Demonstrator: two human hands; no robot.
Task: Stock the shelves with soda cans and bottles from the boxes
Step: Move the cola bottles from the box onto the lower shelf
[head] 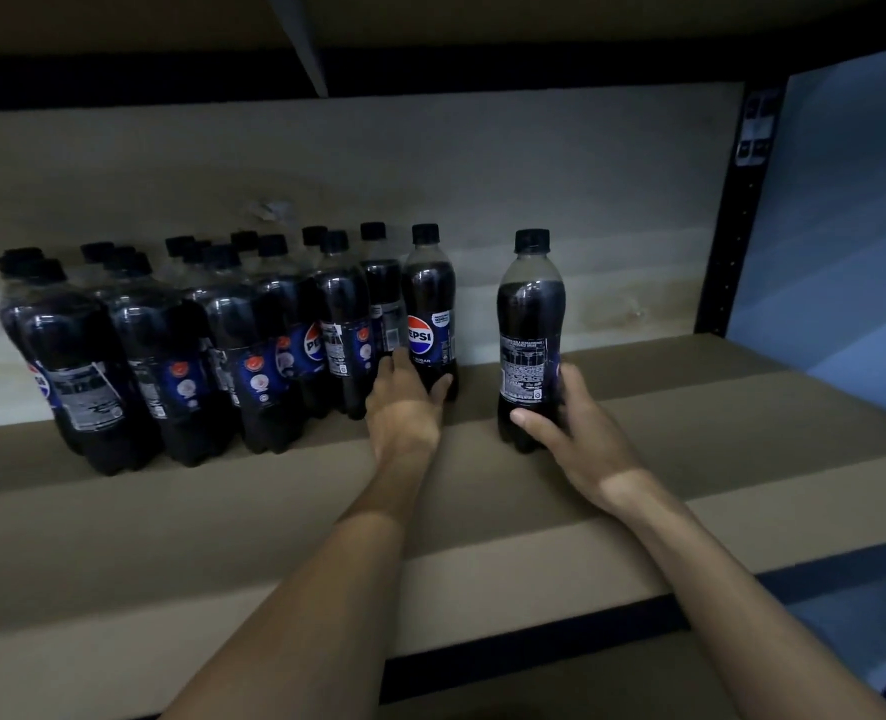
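On the brown shelf (690, 407) at the middle of the frame, two hands each hold an upright cola bottle.
The left hand (404, 407) wraps thumb and fingers round the base of the Pepsi bottle (428, 309), which stands at the right edge of the group of bottles (196, 350) in the left half of the frame. The right hand (578, 439) curls round the lower part of the lone bottle (530, 324), right of centre and apart from the group.

My left hand (404, 402) grips the base of a Pepsi bottle (429, 304) just beside the bottle cluster (196, 345) toward the shelf's (716, 407) left end. My right hand (581, 444) holds a second bottle (531, 314) upright, nearer the right edge.
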